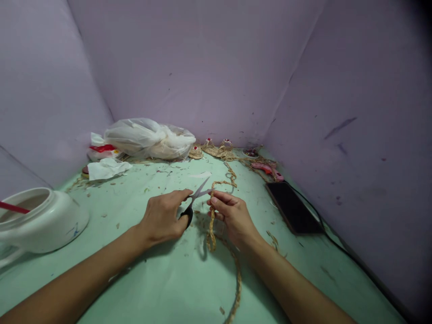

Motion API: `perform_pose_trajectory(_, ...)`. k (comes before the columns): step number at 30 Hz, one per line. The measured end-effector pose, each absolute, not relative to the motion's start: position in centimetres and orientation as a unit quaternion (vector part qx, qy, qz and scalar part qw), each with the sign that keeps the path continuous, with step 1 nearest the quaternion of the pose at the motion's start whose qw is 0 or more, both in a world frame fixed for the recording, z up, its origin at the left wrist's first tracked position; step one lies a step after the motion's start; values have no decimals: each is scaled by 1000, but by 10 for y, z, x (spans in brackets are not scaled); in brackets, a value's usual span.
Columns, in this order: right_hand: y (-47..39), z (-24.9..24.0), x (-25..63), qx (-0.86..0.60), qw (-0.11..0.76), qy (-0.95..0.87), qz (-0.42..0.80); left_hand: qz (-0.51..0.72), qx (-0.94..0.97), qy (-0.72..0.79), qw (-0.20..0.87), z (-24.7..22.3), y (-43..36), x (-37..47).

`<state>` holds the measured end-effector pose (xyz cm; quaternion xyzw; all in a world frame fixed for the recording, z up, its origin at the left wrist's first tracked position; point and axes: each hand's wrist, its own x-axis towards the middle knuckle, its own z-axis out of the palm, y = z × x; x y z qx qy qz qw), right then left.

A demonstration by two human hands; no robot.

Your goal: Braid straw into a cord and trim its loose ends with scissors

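straw-coloured braided cord (pixel 212 222), out in the middle of the green tabletop (pixel 135 279), one stretch raised, the rest slack, curving to the near edge of view and winding away at the back. pinched in the right hand (pixel 232 213), thumb and fingertips clamped together on the braid, probably to steady that short stretch while leaving both ends loose. just left of the cord, black-handled scissors (pixel 193 199) in the left hand (pixel 164 216), thumb and upper finger parted at the handles, apparently to hold the blades apart. blades slanting toward the cord; contact with it, cannot tell.

at the far run of the cord, woven straw pieces (pixel 218 150) with red beads, set back by the purple wall (pixel 209 72), likely to leave working room; joined to the cord or merely touching, cannot tell. left of the cord and far back, a bulging plastic bag (pixel 148 140), perhaps pushed there for the same reason. well left of the cord, a white pot (pixel 64 220), a red stick (pixel 13 207) leaning inside. right of the cord, a dark phone (pixel 293 209) lying flat, presumably beyond reach of a stray elbow.
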<state>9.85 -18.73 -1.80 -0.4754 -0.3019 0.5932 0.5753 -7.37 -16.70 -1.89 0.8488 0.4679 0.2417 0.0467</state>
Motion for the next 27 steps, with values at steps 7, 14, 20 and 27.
perform_pose_trajectory(7,-191,-19,96,-434,555,-341,622,191,881,430,-42,-23,-167,-74)
perform_pose_trajectory(14,-192,-17,95,-432,543,-355,626,169,891,419,-40,-21,-165,-75)
perform_pose_trajectory(20,-193,-15,95,-438,535,-371,620,181,893,412,-7,-23,-165,-76)
perform_pose_trajectory(27,-193,-17,96,-441,532,-382,613,215,887,407,24,-29,-165,-76)
